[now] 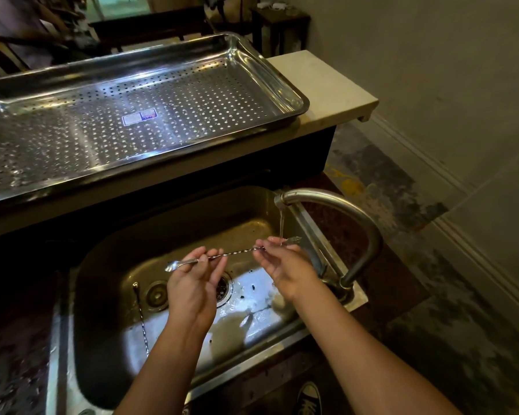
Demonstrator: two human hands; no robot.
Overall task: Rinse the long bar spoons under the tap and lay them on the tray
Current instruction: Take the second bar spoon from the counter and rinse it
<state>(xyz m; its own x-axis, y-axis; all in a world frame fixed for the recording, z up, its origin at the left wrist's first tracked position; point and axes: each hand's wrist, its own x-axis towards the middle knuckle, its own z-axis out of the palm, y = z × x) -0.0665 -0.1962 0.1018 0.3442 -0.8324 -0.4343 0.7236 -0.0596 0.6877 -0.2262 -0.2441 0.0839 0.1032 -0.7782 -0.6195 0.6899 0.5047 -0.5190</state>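
I hold a long twisted bar spoon (240,252) level over the sink (192,223). My left hand (194,283) pinches it near its left end, and my right hand (282,266) pinches it near its right end. Water runs from the tap (336,205) onto the spoon's right end and my right fingers. A second bar spoon (141,319) lies in the sink at the left, and another spoon's bowl (245,320) shows on the wet sink floor. The perforated steel tray (150,115) sits on the counter behind the sink with no spoons on it.
The sink drain (224,287) lies between my hands, with dark specks around it. A pale stone counter (327,94) carries the tray, and a wall rises at the right. A shoe (309,398) shows on the floor below.
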